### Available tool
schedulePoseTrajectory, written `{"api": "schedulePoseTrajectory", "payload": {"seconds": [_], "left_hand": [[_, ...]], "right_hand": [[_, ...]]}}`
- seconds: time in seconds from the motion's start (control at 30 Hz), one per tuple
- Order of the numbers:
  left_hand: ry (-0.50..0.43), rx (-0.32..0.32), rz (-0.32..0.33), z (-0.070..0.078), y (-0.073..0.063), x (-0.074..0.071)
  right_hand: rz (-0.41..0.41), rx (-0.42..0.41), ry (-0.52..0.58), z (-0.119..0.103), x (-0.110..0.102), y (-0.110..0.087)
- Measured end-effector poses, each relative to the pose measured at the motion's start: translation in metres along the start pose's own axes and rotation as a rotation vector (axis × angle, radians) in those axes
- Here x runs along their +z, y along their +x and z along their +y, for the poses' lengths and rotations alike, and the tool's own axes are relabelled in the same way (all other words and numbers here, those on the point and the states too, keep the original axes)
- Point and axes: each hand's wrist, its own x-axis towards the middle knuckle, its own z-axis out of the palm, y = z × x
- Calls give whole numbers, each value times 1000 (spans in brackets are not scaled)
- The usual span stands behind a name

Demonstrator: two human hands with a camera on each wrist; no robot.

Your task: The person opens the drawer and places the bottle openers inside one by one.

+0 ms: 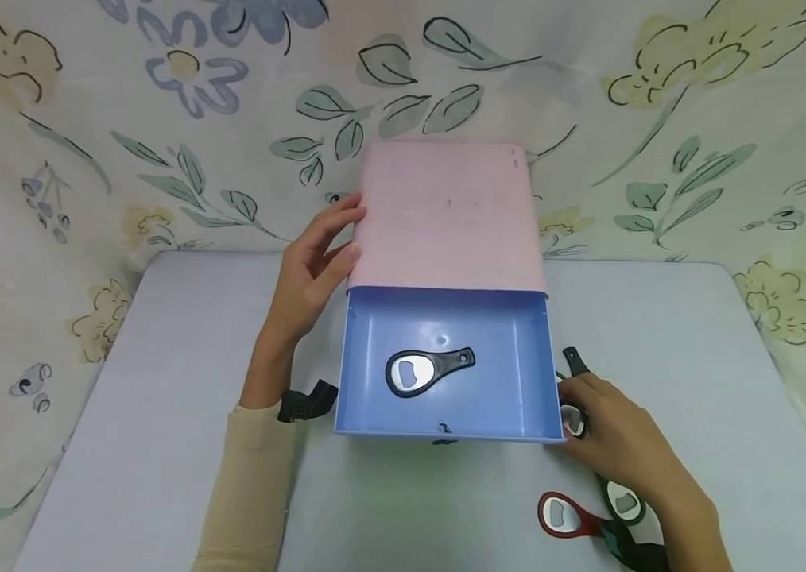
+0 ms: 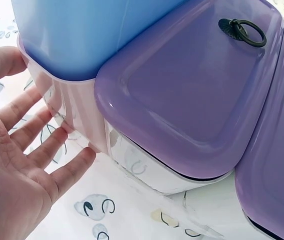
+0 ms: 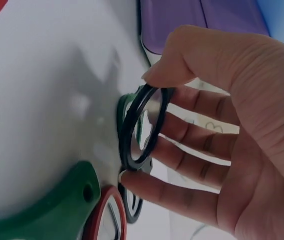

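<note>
A: Where's the black bottle opener (image 1: 574, 420)?
B: In the right hand (image 1: 618, 433), just outside the blue drawer (image 1: 506, 381), right side. Fingers and thumb pinch its head.
A: Inside the drawer?
B: Second black opener (image 1: 412, 372), lying flat.
A: Left hand (image 1: 306, 274)?
B: Fingers spread, tips against the pink box (image 1: 449, 218), left side. Drawer's pulled out of that box.
A: Rest?
B: Red opener (image 1: 560, 515) on the counter (image 1: 403, 508), near the right wrist. Floral cloth (image 1: 560, 71) behind.

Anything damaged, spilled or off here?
Minor: the pink cabinet top has small dark marks near its middle and far right corner, breaking an otherwise plain surface. Stains or scuffs, can't tell. No spill visible; the open blue drawer looks straight.
</note>
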Motion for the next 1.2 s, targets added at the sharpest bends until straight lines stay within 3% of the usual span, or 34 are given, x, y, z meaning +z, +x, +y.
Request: {"api": "schedulePoseTrajectory", "payload": {"seconds": [0.57, 0.8, 1.2], "left_hand": [[-2, 10, -8, 2, 2, 1], [7, 15, 3, 2, 3, 2], [20, -1, -3, 2, 1, 1]], "right_hand": [[97, -39, -3, -3, -22, -21], [155, -123, 35, -3, -39, -22], [102, -132, -13, -18, -75, -18]]}}
